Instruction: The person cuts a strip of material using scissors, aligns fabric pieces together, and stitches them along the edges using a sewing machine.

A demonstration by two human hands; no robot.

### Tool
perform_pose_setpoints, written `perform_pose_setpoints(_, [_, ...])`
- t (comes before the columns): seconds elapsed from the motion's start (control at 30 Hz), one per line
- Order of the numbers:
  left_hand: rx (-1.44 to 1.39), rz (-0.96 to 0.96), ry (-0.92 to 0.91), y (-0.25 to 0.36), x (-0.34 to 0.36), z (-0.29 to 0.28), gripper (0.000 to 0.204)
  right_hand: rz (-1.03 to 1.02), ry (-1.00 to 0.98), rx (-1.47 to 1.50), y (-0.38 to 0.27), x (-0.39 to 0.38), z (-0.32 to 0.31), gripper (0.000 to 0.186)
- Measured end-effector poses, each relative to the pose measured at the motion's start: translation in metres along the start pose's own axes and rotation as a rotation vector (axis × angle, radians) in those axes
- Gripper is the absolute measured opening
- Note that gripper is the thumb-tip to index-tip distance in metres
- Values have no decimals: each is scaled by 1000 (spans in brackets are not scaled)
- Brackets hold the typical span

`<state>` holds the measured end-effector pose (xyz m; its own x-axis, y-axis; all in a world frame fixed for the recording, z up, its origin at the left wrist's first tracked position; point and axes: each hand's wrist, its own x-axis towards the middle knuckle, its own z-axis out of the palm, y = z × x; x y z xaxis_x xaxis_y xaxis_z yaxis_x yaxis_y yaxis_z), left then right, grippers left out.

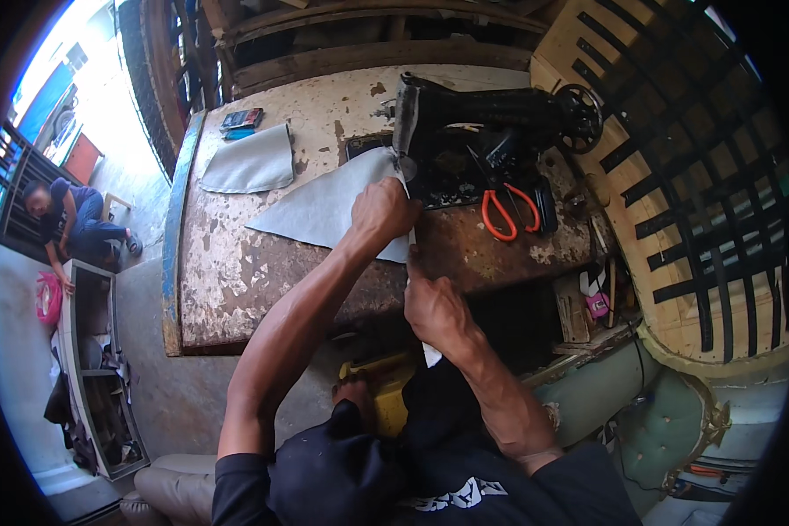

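Observation:
A large light-grey piece of fabric [311,210], tapering to a point at its left, lies on the worn table with its right edge under the head of a black sewing machine [491,110]. My left hand [384,212] is closed on the fabric's right edge, just below the needle area. My right hand [440,309] is closer to my body, at the table's front edge. It grips a narrow white strip [431,354] that runs up along the fabric's edge; the strip's lower end hangs below my hand. My fingers hide part of the seam edge.
Orange-handled scissors [510,215] rest right of the fabric. A second grey piece [252,162] and a small packet [242,119] lie at the table's far left. A strap-webbed wooden frame [675,202] stands at right. Another person [83,215] sits at far left beside a shelf [96,368].

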<state>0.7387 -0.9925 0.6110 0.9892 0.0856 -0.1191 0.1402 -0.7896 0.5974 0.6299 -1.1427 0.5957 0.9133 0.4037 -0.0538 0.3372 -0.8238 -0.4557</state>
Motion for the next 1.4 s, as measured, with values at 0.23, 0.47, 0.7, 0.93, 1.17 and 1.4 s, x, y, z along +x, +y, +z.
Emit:
perform_pose_setpoints(0.23, [2,-147,79,10,30,5,33,10,-41,28,0,3,-1,61])
perform_pose_setpoints(0.47, [-151,-203,-59,-11,51,0,30,18,-90,36,-3,4,-3,63])
perform_pose_setpoints(0.7, [90,-87,1,-23,58,9,34,7,-93,55,-5,5,-3,64])
perform_pose_setpoints(0.93, [-23,-217,-77,5,45,-5,29,20,-120,46,-1,5,-7,64])
perform_pose_setpoints(1.17, [-108,-190,-133,-11,46,-3,24,16,-145,32,-5,6,-8,64])
perform_pose_setpoints(1.4, [106,455,205,-12,5,-5,34,5,-98,65,5,7,-6,65])
